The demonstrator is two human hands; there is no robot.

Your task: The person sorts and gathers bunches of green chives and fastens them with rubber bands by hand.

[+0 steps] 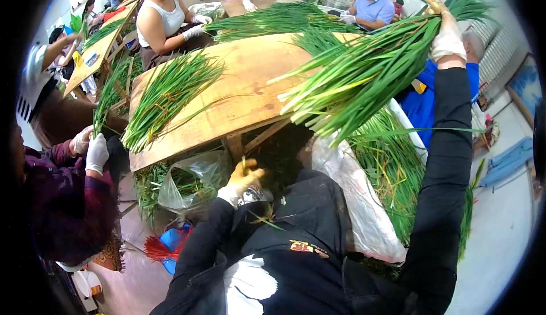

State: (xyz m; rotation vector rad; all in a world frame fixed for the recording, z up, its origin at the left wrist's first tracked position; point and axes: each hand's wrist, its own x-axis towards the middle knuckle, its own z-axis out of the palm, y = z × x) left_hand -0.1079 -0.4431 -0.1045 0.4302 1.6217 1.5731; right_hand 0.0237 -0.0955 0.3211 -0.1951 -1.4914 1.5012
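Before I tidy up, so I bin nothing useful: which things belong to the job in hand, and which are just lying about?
Job:
- chive-like bundle in the right hand
- wooden table
- its greens

Apparently lying about:
- blue cloth
- white tub

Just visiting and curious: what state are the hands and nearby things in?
Right hand: raised, closed on green bunch
Left hand: low, fingers curled
Green bunch: held aloft, pale ends splayed
Leaves on table: loosely spread
Clear bag: crumpled
White sheeting: wrinkled

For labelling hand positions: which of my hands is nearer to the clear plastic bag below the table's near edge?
Left. The left hand is close beside the clear plastic bag; the right hand is raised well away, holding green stalks.
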